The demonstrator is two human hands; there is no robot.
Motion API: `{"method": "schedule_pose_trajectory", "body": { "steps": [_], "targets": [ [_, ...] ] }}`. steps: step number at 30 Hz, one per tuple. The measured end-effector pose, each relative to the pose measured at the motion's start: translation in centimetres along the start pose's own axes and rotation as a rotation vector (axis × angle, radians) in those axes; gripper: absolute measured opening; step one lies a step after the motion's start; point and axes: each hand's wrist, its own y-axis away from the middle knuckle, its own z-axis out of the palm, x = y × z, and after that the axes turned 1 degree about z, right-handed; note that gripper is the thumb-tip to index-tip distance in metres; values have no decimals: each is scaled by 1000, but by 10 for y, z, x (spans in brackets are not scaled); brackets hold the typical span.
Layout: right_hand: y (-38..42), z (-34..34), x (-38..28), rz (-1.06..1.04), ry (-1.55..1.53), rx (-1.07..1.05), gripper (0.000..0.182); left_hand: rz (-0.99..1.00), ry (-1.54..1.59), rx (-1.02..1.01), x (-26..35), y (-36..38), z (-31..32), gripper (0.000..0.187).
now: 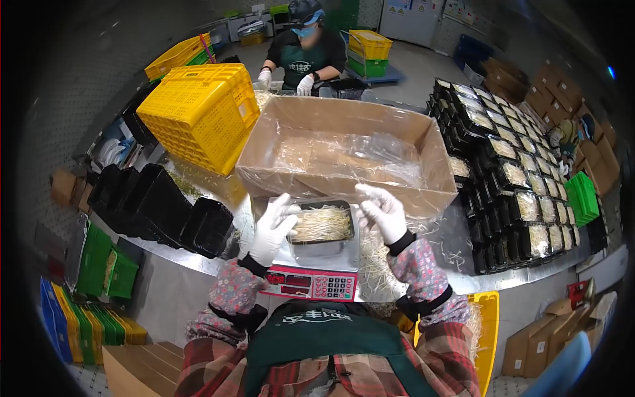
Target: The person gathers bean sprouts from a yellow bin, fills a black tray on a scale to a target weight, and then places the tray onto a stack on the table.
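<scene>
A black plastic tray filled with bean sprouts sits on the plate of a red-and-white digital scale. My left hand, in a white glove, is at the tray's left end with its fingers apart and holding nothing. Off the tray's right end is my right hand, also gloved, its fingers loosely bent and apart with nothing in them. Loose bean sprouts lie scattered over the metal table to the right of the scale.
Behind the scale stands a plastic-lined cardboard box. Black empty trays are stacked at left beside a yellow crate. Packed sprout trays are piled at right. Across the table a person in white gloves works.
</scene>
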Motion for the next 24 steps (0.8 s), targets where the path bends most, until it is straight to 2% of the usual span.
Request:
{"method": "schedule_pose_trajectory", "body": {
  "steps": [3, 4, 5, 6, 7, 9, 10, 12, 13, 14, 15, 16, 17, 18, 20, 23, 24],
  "targets": [
    [-1, -3, 42, 45, 27, 37, 36, -76, -43, 18, -23, 1, 0, 32],
    [-13, -17, 77, -125, 110, 62, 32, -79, -81, 19, -29, -1, 1, 30],
    [-23, -26, 90, -131, 111, 54, 32, -88, -120, 20, -37, -3, 1, 27],
    [-29, -35, 98, -120, 336, 125, 30, -30, -169, 16, -59, -14, -5, 25],
    [-35, -44, 107, -109, 562, 198, 28, 42, -346, 36, -69, -26, -4, 24],
    [-52, -52, 115, -205, 773, 289, 34, 191, -649, 87, -60, -43, 6, 27],
    [-59, -51, 115, -163, 883, 278, 35, 137, -741, 126, -61, -52, 5, 28],
    [-72, -49, 128, -85, 1043, 235, 38, 227, -976, 161, -64, -65, -3, 26],
    [-76, -47, 142, -109, 1143, 189, 38, 275, -1098, 188, -70, -70, -13, 26],
    [-77, -39, 148, 52, 1074, 184, 39, 322, -1135, 212, -84, -72, -27, 26],
    [-75, -31, 151, 40, 1001, 213, 40, 207, -1218, 157, -85, -68, -38, 25],
    [-74, -27, 153, 1, 989, 229, 38, 184, -1111, 194, -110, -69, -55, 25],
    [-78, -26, 164, 46, 887, 230, 35, 140, -902, 133, -154, -82, -85, 25],
    [-80, -26, 167, 149, 760, 178, 40, 124, -710, 175, -162, -80, -87, 27],
    [-90, -30, 180, 173, 576, 186, 36, 74, -651, 189, -166, -82, -91, 32],
    [-96, -30, 183, 177, 491, 210, 27, -192, -518, 180, -136, -77, -78, 25],
    [-98, -31, 191, 154, 426, 235, 24, -89, -438, 179, -158, -83, -89, 23]
  ]
}}
